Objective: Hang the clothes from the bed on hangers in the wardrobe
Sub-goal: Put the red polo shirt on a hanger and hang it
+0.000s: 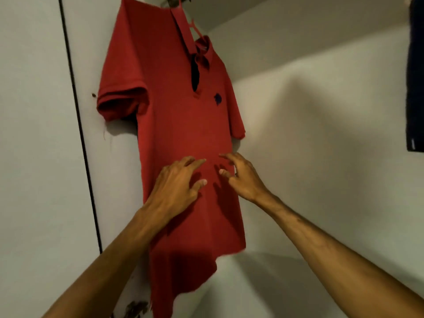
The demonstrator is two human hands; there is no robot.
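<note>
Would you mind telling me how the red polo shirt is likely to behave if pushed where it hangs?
The red polo shirt is probably floppy: its hem ripples and a sleeve sags. It hangs from one thin red hanger, so a push would likely swing it. It looks light, so the left hand and right hand should need little force.

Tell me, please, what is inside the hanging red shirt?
A red hanger shows at the collar of the red shirt; its arms are covered by fabric.

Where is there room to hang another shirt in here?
Bare room lies between the red polo shirt and the dark navy garment at the right edge. Left of the shirt is tight against the white wardrobe wall.
</note>
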